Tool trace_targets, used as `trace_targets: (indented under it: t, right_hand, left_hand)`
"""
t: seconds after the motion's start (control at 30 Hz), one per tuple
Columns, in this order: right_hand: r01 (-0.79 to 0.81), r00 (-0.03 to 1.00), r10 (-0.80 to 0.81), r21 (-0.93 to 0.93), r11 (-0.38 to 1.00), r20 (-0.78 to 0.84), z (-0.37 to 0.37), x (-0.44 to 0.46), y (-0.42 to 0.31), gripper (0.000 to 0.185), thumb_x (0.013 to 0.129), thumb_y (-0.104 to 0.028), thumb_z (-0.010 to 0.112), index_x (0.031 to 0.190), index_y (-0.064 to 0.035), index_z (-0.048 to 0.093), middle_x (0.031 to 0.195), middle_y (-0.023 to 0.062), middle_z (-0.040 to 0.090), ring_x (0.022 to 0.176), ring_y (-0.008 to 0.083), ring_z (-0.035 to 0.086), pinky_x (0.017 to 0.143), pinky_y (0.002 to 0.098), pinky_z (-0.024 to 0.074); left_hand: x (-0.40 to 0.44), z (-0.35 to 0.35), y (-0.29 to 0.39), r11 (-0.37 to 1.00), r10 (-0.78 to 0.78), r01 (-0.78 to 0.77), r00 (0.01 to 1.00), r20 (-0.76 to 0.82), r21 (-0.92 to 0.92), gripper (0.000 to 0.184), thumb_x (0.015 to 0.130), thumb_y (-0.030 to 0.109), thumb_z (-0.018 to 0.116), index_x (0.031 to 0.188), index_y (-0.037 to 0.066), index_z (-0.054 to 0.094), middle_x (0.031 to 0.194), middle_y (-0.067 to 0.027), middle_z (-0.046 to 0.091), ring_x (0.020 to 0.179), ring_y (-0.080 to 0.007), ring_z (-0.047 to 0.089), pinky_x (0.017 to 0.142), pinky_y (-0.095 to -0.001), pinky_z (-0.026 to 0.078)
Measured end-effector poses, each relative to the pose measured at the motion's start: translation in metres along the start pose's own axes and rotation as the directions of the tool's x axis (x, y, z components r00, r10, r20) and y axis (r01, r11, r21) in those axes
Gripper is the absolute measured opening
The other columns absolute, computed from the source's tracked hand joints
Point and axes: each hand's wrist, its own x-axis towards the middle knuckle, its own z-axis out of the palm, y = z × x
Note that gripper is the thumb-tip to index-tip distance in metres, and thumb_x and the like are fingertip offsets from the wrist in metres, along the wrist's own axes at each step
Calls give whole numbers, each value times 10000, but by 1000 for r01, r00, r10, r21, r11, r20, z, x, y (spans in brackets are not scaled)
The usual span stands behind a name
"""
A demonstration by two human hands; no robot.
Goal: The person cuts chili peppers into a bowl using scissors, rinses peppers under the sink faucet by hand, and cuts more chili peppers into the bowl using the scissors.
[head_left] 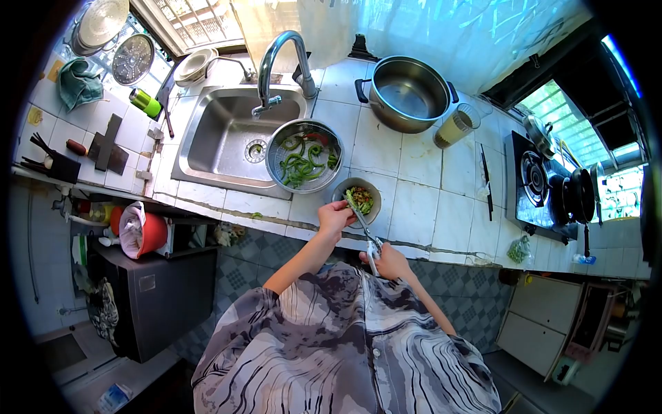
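Observation:
My right hand [392,261] is wrapped around the handles of a pair of scissors [369,233]. Their blades point away from me, over a small grey bowl [376,210] of chopped green and red pieces [360,199]. At the bowl's left rim, my left hand [335,218] has its fingers pinched together near the blade tips. What it pinches is too small to make out. Just beyond, a metal colander [278,160] holds long green peppers [301,170] and a little red; it overlaps the sink's right edge.
A steel sink [200,155] with a tall faucet [265,76] lies to the left. Behind the bowl are a large pot [410,93] and a glass jug [455,127]. Chopsticks [487,181], a small plastic bag [518,250] and a gas stove [534,179] are on the right.

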Motion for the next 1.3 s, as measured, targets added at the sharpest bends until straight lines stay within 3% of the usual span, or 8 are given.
trace_targets:
  t: [0.57, 0.77, 0.83, 0.93, 1.07, 1.13, 1.27, 1.3]
  right_hand:
    - [39, 994, -35, 35, 999, -104, 11, 1, 16, 541, 696, -548, 578, 760, -12, 600, 682, 206, 580, 700, 348, 575, 590, 413, 428]
    - [-77, 979, 74, -7, 997, -188, 10, 4, 28, 628, 675, -590, 570, 788, 28, 557, 722, 209, 586, 720, 355, 577, 613, 408, 441]
    - [-78, 982, 78, 12, 997, -169, -2, -2, 26, 646, 671, -600, 566, 808, 31, 545, 743, 208, 588, 737, 352, 578, 626, 405, 443]
    - [-78, 984, 80, 16, 997, -158, -8, -3, 27, 670, 665, -617, 560, 858, 25, 532, 788, 205, 591, 772, 344, 578, 649, 399, 444]
    - [-96, 982, 104, 57, 994, -155, -8, -6, 24, 660, 657, -616, 571, 840, 18, 540, 790, 199, 591, 777, 343, 575, 655, 393, 444]
    - [-126, 979, 133, 54, 991, -156, -6, -9, 20, 663, 657, -613, 573, 844, 22, 544, 790, 196, 592, 778, 337, 576, 658, 390, 442]
    - [-167, 971, 185, 124, 978, -152, 0, -15, 6, 592, 661, -552, 616, 872, -2, 554, 794, 187, 593, 789, 328, 575, 663, 388, 438]
    - [-187, 969, 205, 135, 973, -138, 1, -17, 3, 565, 661, -528, 631, 881, -13, 554, 798, 184, 594, 796, 329, 574, 666, 388, 438]
  left_hand:
    - [9, 1, -11, 987, -65, 71, 997, -43, 146, 221, 729, -77, 544, 950, -69, 540, 774, -116, 598, 601, -176, 602, 491, -241, 506]
    - [8, -10, -7, 889, 40, -42, 999, 14, 455, 301, 783, -10, 485, 1076, -80, 497, 805, -134, 607, 680, -188, 615, 540, -270, 509]
    - [1, -10, 9, 473, 323, -336, 926, 194, 814, 323, 774, 52, 508, 1073, -69, 511, 794, -160, 608, 640, -191, 611, 533, -297, 487]
    - [-11, -4, 48, 358, 577, -438, 798, 174, 825, 253, 730, 69, 507, 951, -29, 584, 751, -217, 582, 636, -272, 597, 607, -350, 459]
    - [36, -34, 77, 73, 715, -422, 654, 247, 904, 290, 714, 70, 522, 987, -8, 581, 908, -200, 585, 791, -281, 589, 680, -364, 458]
    - [67, -49, 87, -408, 805, -103, 429, 410, 907, 358, 710, 89, 528, 1059, 14, 555, 1066, -182, 538, 856, -327, 565, 745, -388, 449]
    - [120, -77, 97, -518, 752, -86, 427, 501, 851, 253, 726, 91, 494, 952, 32, 592, 1170, -165, 467, 931, -305, 539, 734, -403, 458]
    - [126, -80, 100, -454, 664, -108, 620, 417, 884, 220, 730, 92, 488, 912, 30, 596, 1120, -169, 498, 912, -293, 551, 719, -396, 465]
